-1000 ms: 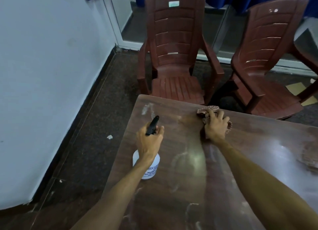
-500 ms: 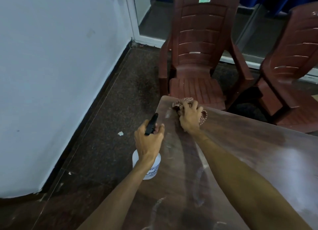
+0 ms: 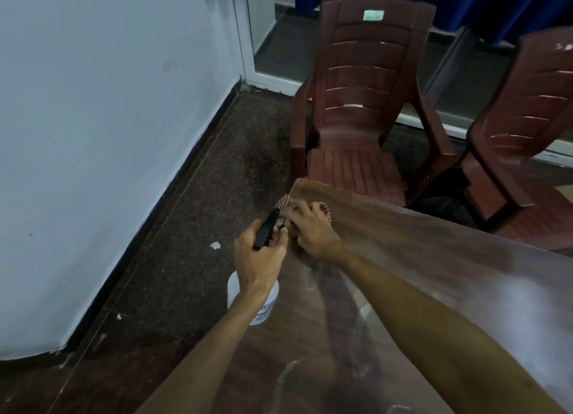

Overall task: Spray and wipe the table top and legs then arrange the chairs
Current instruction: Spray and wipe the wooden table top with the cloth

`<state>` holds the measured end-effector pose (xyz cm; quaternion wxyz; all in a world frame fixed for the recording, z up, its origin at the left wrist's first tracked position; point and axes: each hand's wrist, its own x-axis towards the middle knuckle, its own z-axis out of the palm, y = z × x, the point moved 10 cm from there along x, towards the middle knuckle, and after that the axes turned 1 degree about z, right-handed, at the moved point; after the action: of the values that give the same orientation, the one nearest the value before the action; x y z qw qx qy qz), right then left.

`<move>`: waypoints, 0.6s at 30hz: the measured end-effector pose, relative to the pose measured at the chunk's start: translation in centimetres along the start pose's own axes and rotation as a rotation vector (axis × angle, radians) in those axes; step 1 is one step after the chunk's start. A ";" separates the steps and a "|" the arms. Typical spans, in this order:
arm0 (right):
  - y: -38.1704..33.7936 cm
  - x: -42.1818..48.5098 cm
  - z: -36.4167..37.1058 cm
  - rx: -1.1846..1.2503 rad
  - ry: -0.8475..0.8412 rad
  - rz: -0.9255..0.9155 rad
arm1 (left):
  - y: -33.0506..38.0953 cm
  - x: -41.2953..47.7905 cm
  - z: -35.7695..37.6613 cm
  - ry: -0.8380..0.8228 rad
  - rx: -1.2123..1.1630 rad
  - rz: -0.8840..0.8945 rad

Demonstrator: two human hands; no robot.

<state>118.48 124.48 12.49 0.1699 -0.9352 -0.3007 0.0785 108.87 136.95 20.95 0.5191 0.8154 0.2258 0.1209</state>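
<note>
At the table's far left corner, the right hand (image 3: 313, 232) presses a bunched cloth (image 3: 283, 203) to the wood, fingers curled over it, apparently to work the edge. Just beside it, the left hand (image 3: 257, 260) grips the neck of a spray bottle (image 3: 267, 309) at the table's left edge, nozzle aimed forward, likely kept ready. The table (image 3: 440, 258) shows smears nearer the person, so wiping looks part done. Two chairs (image 3: 362, 119) (image 3: 527, 153) stand beyond, not yet arranged.
</note>
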 end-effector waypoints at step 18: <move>22.0 -38.9 -8.0 -0.031 0.252 0.800 | 6.8 -19.0 13.0 -0.331 0.065 0.055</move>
<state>100.86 82.62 13.68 0.1472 -0.9830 0.1081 0.0188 99.60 114.84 22.13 0.5193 0.8463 0.1186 -0.0083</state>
